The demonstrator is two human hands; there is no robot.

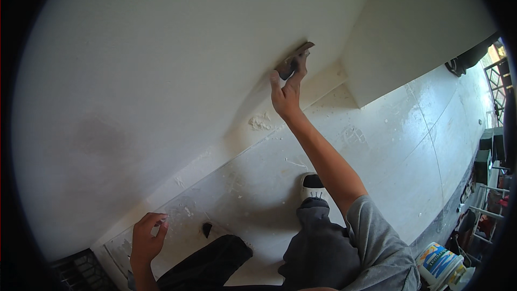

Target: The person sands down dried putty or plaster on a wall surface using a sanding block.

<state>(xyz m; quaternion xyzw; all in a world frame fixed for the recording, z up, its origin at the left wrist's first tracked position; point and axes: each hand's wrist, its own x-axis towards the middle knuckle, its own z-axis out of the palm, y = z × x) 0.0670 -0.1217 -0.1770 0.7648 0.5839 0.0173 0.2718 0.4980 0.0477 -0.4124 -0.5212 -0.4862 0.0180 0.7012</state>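
My right hand (pixel 287 89) is wrapped round a flat scraper or putty knife (pixel 291 61), its long thin edge against the pale wall (pixel 181 60) a little above the skirting. Part of the tool is hidden by my fingers. At the lower left my left hand (pixel 150 230) hangs in the air over the floor near the foot of the wall, fingers curled, thumb and fingertips close together; whether anything small is between them I cannot tell. A lump of whitish filler or plaster debris (pixel 260 122) lies on the skirting ledge below the tool.
A wall corner (pixel 360 103) juts out on the right. White specks dot the floor (pixel 387 149). A paint bucket (pixel 438 264) stands at the lower right beside a metal ladder or frame (pixel 486 212). A dark grate (pixel 83 270) is at the lower left. My shoe (pixel 313 184) is below my right arm.
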